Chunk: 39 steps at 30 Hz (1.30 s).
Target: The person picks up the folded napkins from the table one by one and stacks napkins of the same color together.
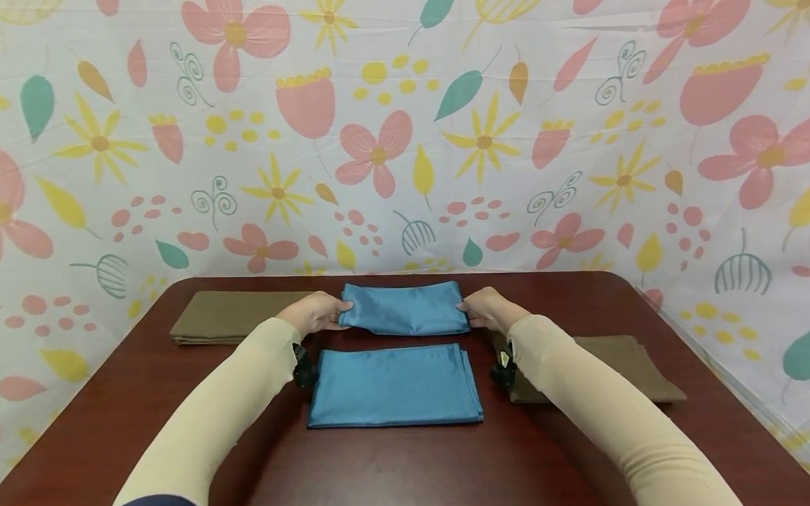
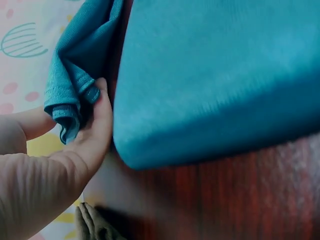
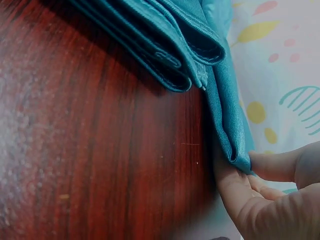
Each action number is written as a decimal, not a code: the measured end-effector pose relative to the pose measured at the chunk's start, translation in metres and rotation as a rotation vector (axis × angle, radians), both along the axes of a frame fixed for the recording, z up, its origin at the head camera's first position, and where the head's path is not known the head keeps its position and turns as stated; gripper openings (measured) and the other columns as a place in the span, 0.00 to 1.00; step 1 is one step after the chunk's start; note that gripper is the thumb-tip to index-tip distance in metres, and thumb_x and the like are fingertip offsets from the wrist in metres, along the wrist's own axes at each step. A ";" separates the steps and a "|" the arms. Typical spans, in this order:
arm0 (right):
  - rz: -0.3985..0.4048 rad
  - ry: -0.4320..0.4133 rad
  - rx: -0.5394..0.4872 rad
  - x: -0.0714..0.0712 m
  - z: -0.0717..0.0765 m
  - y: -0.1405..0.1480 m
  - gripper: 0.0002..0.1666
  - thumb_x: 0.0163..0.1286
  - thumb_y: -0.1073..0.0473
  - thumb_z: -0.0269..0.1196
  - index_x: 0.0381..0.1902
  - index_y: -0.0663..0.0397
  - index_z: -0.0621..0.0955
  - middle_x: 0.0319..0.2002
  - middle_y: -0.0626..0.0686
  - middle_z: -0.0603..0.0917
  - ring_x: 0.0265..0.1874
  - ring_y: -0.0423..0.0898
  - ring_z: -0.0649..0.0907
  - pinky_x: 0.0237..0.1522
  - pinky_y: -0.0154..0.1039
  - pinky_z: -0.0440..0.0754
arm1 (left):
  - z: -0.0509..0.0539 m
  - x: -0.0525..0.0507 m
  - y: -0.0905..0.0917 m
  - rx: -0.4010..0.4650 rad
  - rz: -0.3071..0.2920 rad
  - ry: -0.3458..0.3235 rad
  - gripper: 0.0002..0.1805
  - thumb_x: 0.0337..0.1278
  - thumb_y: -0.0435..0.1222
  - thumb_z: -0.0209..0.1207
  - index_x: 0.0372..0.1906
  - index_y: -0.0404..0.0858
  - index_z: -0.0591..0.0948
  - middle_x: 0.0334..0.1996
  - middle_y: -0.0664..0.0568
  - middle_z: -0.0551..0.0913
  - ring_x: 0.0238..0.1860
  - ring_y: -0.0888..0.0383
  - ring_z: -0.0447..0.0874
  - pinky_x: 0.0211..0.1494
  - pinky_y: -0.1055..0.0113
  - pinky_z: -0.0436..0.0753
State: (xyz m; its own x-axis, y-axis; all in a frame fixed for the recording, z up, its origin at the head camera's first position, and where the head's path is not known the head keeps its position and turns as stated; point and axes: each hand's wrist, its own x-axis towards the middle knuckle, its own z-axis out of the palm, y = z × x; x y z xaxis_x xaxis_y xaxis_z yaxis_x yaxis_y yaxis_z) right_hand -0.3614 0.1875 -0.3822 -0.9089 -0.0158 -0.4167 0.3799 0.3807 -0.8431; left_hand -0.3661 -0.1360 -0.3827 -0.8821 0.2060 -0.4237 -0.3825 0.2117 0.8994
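My two hands hold a folded blue cloth [image 1: 407, 310] by its ends near the table's far edge. At its left end, the left hand [image 1: 317, 313] pinches the layers between thumb and fingers; the left wrist view shows the cloth's gathered end [image 2: 75, 95] in that grip. The right hand [image 1: 490, 309] pinches the opposite end, and in the right wrist view thumb and fingers close on the folded corner [image 3: 237, 155]. A second folded blue cloth [image 1: 394, 387] lies flat just nearer to me, untouched, its stacked layers [image 3: 165, 50] visible from the right side.
Behind the left hand, a folded brown cloth [image 1: 233, 315] lies at the far left of the dark red-brown table [image 1: 386, 473]. Another brown cloth [image 1: 616, 365] lies at the right, partly hidden by my right forearm. A flower-printed curtain [image 1: 401, 134] hangs behind the table.
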 end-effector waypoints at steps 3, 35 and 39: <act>-0.020 -0.005 -0.024 -0.001 -0.002 -0.002 0.36 0.75 0.63 0.53 0.73 0.72 0.54 0.69 0.70 0.64 0.69 0.61 0.67 0.65 0.50 0.73 | -0.002 0.002 -0.006 -0.045 -0.035 0.023 0.08 0.72 0.31 0.50 0.48 0.30 0.74 0.24 0.54 0.71 0.25 0.63 0.74 0.57 0.60 0.80; -0.055 -0.058 -0.150 -0.010 -0.010 0.005 0.36 0.76 0.62 0.52 0.74 0.70 0.52 0.69 0.69 0.63 0.69 0.59 0.68 0.67 0.47 0.72 | -0.005 -0.003 -0.018 -0.024 -0.192 0.040 0.23 0.71 0.27 0.46 0.16 0.42 0.62 0.17 0.55 0.66 0.23 0.61 0.66 0.45 0.67 0.76; -0.039 -0.051 -0.164 -0.014 -0.014 0.009 0.39 0.72 0.61 0.59 0.72 0.71 0.56 0.64 0.69 0.70 0.63 0.57 0.75 0.62 0.44 0.77 | -0.005 -0.005 -0.019 -0.004 -0.216 0.014 0.14 0.74 0.33 0.47 0.28 0.40 0.74 0.23 0.57 0.76 0.30 0.63 0.77 0.51 0.65 0.79</act>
State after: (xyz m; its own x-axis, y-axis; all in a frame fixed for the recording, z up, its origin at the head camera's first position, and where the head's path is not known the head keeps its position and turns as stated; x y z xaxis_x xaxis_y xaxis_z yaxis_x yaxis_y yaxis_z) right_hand -0.3754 0.1963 -0.3962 -0.8878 -0.0523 -0.4573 0.4359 0.2238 -0.8717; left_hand -0.3715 -0.1550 -0.3878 -0.8235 0.3895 -0.4125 -0.3147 0.2914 0.9033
